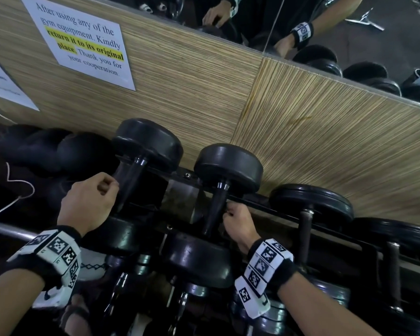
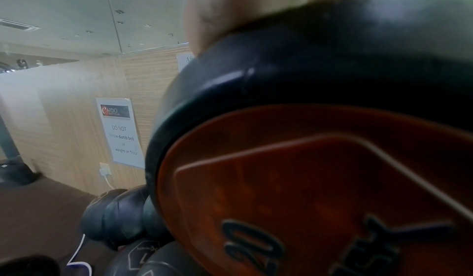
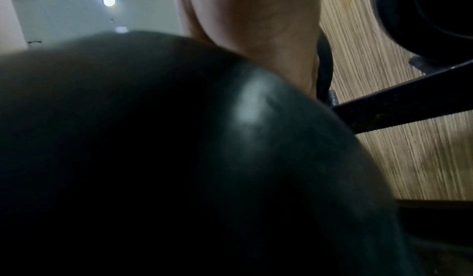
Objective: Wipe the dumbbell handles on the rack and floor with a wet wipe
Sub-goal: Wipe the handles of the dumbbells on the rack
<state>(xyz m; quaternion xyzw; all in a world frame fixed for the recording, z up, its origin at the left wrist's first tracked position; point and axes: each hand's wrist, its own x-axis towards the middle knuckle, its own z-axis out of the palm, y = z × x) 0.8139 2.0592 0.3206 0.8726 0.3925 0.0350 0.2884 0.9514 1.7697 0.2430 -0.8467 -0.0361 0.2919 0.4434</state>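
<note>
Your left hand curled beside one black rubber-headed dumbbell's dark handle; your right hand gripped the next handle. No wet wipe showed, so you risked wiping nothing.

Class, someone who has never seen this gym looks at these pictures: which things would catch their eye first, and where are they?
First, the white printed notice with yellow highlighted words, on the wood-grain wall at upper left. Then the two hands on the top rack row: the left hand curled round a black dumbbell handle, the right hand at the next dumbbell's handle. No wet wipe shows.
</note>
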